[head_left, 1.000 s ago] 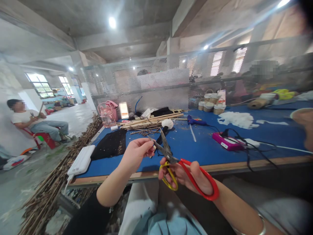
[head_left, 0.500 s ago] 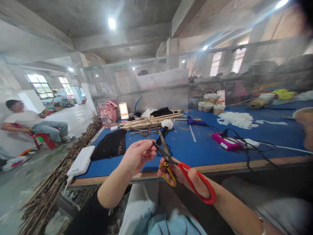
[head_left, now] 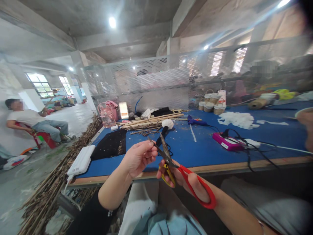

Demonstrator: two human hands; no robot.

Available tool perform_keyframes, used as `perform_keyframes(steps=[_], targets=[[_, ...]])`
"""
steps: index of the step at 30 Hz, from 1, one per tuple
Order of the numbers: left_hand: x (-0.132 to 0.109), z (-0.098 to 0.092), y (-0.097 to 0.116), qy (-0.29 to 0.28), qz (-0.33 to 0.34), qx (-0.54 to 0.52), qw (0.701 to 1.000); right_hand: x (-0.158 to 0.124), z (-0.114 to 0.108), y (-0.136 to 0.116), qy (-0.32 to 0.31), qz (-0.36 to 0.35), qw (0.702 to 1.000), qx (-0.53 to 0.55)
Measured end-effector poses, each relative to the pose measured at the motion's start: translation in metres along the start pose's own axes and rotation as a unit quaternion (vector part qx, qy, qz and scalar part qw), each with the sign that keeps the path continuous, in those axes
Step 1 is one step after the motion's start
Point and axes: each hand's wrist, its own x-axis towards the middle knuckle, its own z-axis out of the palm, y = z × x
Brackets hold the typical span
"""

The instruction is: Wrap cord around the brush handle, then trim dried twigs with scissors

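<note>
My right hand (head_left: 188, 181) grips a pair of scissors (head_left: 181, 173) with one red and one yellow handle loop; the dark blades point up and left. My left hand (head_left: 139, 156) is closed in a pinch right at the blade tips, holding a small thin piece (head_left: 151, 142) that I cannot make out. Both hands are raised in front of the near edge of a blue-topped table (head_left: 195, 147), above my lap.
On the table lie a bundle of sticks (head_left: 149, 122), a black cloth (head_left: 111, 145), a white power bank (head_left: 81, 160), a blue glue gun (head_left: 195, 121), a pink device with cables (head_left: 226, 142), white scraps (head_left: 236, 119) and small baskets (head_left: 211, 102). Twigs (head_left: 56, 182) pile along the floor. A person (head_left: 31, 120) sits at the left.
The scissor blades have closed slightly toward the piece in my left hand. The seated person at the left lowered their arms and leaned back.
</note>
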Motion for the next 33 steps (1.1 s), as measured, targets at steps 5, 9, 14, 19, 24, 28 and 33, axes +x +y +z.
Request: perform_keyframes(steps=[5, 9, 14, 19, 24, 28, 33], targets=[[-0.001, 0.001, 0.000, 0.011, 0.012, 0.023, 1.000, 0.001, 0.006, -0.005, -0.019, -0.033, 0.999, -0.001], [-0.002, 0.002, -0.001, 0.013, 0.017, 0.033, 0.999, 0.002, 0.005, -0.001, -0.013, -0.037, 0.999, 0.010], [-0.003, 0.004, 0.000, 0.023, 0.029, 0.061, 0.997, 0.001, 0.009, -0.007, -0.025, -0.007, 0.996, 0.081], [-0.005, 0.006, 0.003, 0.033, 0.081, 0.137, 0.987, -0.002, 0.009, -0.012, -0.031, 0.003, 0.993, 0.112], [-0.007, 0.007, 0.002, 0.062, 0.137, 0.202, 0.968, -0.002, 0.007, -0.009, -0.024, -0.019, 0.997, 0.069], [-0.007, 0.005, 0.001, 0.067, 0.148, 0.225, 0.961, -0.003, 0.006, -0.006, -0.020, -0.039, 0.999, 0.030], [-0.008, 0.003, 0.002, 0.058, 0.142, 0.241, 0.958, -0.007, 0.003, -0.006, -0.006, -0.032, 0.999, -0.043]])
